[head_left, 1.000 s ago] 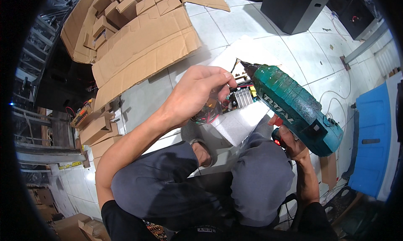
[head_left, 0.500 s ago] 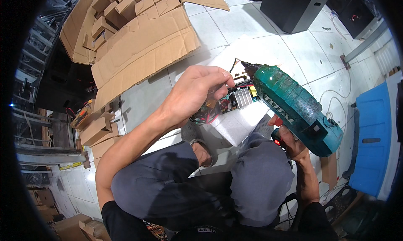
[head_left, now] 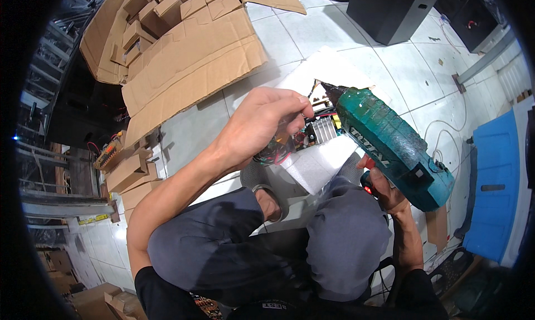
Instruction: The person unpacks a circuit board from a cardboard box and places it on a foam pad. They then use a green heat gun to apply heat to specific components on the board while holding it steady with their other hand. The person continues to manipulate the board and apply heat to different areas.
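Your left hand (head_left: 267,119) is nearly closed, thumb and forefinger drawn together at their tips and the other fingers curled under, pinching a thin dark wire (head_left: 312,89) that runs up toward the nozzle of the teal gun-shaped tool (head_left: 393,144). Your right hand (head_left: 386,189) is wrapped round that tool's handle, a finger at the red trigger, so the tool slants from your near right toward the middle, its dark tip just beyond your left fingertips. Between and below the two lies the circuit assembly (head_left: 301,140), with a ribbed silver heat sink (head_left: 324,129) and coloured wires; your left hand covers part of it. White foam sheet (head_left: 313,168) lies on its near side, above the floor (head_left: 278,38). At the far left, a big open carton (head_left: 192,77) holds many small brown boxes (head_left: 169,9) packed closely, one broad flap folded out toward you. Nearer on the left, more brown boxes (head_left: 127,174) sit on the floor; you cannot tell what they contain. Over to your right stands a blue plastic panel (head_left: 490,164).
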`<control>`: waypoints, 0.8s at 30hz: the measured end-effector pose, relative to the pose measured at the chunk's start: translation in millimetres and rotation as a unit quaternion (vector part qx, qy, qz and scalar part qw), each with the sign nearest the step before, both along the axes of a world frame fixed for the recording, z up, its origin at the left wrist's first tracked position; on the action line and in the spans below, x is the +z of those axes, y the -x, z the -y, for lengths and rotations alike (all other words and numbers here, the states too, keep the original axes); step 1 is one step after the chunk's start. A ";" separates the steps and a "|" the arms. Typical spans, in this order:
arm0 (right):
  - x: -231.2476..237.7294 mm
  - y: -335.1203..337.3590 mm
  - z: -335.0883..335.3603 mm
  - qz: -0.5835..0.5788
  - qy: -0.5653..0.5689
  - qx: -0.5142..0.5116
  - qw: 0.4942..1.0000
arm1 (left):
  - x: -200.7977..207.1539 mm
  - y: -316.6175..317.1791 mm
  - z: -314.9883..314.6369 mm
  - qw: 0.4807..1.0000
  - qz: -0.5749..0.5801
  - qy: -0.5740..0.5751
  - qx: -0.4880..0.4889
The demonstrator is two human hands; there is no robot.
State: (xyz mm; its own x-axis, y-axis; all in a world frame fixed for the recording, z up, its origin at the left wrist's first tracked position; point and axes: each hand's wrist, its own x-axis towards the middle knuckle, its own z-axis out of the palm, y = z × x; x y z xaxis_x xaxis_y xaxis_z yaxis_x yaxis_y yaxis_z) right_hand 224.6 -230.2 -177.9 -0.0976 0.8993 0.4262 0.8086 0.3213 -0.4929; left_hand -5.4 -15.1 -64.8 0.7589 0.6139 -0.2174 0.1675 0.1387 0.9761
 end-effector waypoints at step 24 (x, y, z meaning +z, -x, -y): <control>11.1 -1.0 4.8 -0.205 0.120 0.018 0.971 | -1.7 0.2 -1.2 1.000 0.000 0.000 -0.009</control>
State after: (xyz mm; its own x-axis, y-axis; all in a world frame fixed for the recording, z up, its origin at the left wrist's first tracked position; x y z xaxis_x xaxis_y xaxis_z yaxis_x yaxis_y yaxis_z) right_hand 225.6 -235.0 -166.8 0.0037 0.9766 0.2151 0.5184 0.1820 -0.8355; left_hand -5.5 -13.9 -66.5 0.7695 0.6005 -0.2175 0.1702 0.1353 0.9761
